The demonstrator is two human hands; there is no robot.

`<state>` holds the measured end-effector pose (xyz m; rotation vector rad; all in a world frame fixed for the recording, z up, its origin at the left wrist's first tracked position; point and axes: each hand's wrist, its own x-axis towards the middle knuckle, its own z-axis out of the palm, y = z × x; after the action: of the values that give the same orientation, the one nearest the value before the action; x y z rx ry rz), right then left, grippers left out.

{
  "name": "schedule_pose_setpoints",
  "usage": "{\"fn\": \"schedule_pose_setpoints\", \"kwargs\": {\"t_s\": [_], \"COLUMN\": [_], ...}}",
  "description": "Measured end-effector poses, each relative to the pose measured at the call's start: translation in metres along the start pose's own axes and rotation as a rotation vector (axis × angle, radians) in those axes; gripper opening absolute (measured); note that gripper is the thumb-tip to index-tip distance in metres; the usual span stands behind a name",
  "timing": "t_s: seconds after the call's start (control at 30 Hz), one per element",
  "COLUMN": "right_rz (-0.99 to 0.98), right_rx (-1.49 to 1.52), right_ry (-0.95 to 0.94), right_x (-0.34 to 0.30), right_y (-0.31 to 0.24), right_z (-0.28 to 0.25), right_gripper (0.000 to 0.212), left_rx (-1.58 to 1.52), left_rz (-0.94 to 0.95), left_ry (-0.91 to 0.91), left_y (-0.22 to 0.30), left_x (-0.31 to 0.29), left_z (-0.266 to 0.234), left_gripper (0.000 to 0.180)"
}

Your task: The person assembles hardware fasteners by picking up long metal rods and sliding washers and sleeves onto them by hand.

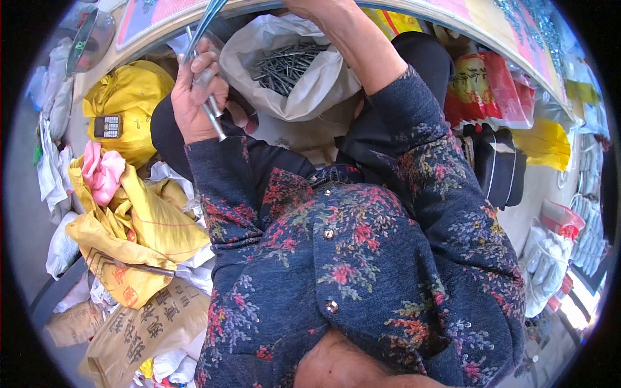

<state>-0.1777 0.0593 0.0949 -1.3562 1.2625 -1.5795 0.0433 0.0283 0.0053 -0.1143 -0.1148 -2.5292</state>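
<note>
My left hand [196, 97] is closed round several slim metal rods [214, 116]. Their shiny lower ends stick out below the palm, and longer bluish-grey ones [208, 24] rise above the fingers to the table edge. My right arm [362, 45] stretches up to the table; only the wrist and part of my right hand [317, 6] show at the top edge, with the fingers out of sight. Between the two arms a white woven sack [242, 52] stands with its mouth wide, holding many dark grey metal pins or bolts [288, 66].
Along the top runs a table [155, 22] with a pink-and-blue cover. A yellow bag [132, 90] with a keypad phone [108, 127] on it lies at left, above crumpled yellow sacks [155, 226]. Red bags [475, 84] and black bundles [501, 165] lie at right.
</note>
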Motion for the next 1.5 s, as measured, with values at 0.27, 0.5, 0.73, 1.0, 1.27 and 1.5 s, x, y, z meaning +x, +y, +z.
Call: {"fn": "schedule_pose_setpoints", "kwargs": {"t_s": [0.27, 0.5, 0.73, 1.0, 1.27, 1.5], "right_rz": [-0.705, -0.673, -0.175, 0.376, 0.289, 0.135], "right_rx": [-0.475, -0.570, -0.532, -0.963, -0.948, -0.989], "right_ry": [0.501, 0.119, 0.199, -0.499, -0.741, -0.961], "right_x": [-0.045, -0.110, -0.087, -0.068, -0.062, -0.115], "right_y": [-0.005, 0.016, 0.050, 0.201, 0.302, 0.337], "right_z": [-0.002, -0.003, -0.041, 0.036, 0.080, 0.076], "right_gripper": [0.020, 0.023, 0.023, 0.027, 0.026, 0.032], "left_rx": [0.118, 0.228, 0.398, 0.656, 0.584, 0.636], "left_rz": [0.123, 0.340, 0.089, 0.218, 0.250, 0.179], "left_ry": [0.134, 0.410, 0.181, 0.548, 0.628, 0.714], "left_y": [-0.052, -0.065, -0.055, -0.005, -0.008, -0.013], "left_x": [0.032, 0.037, 0.032, 0.007, 0.005, 0.008], "left_z": [0.014, 0.004, 0.027, -0.018, -0.013, -0.009], "left_gripper": [0.039, 0.025, 0.023, 0.022, 0.025, 0.025]}}
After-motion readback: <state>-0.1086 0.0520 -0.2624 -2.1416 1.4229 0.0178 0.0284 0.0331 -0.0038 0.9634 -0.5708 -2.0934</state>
